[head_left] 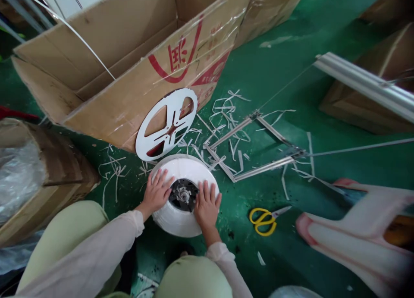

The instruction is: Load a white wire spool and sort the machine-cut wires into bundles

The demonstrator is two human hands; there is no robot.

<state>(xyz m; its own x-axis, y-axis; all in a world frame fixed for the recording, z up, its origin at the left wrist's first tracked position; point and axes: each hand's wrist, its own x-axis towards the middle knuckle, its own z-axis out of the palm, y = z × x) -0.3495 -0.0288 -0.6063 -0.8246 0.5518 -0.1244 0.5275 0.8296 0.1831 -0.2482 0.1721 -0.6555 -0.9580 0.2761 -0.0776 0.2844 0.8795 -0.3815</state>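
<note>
A round white reel (181,224) with a dark hub and a metal centre sits low between my knees. Flat on its left side rests my left hand (157,192), fingers spread. On the right side lies my right hand (207,205), its fingers stretched out over the white surface. Neither hand is wrapped round anything. Just behind the reel, a white spoked disc (171,127) leans against a big cardboard box (129,99).
Yellow-handled scissors (263,221) lie on the green floor at the right. Beyond are a metal frame (263,166), strap scraps (226,112) and a metal bar (365,80). A pale plastic stool (352,216) stands far right, another box (61,173) at left.
</note>
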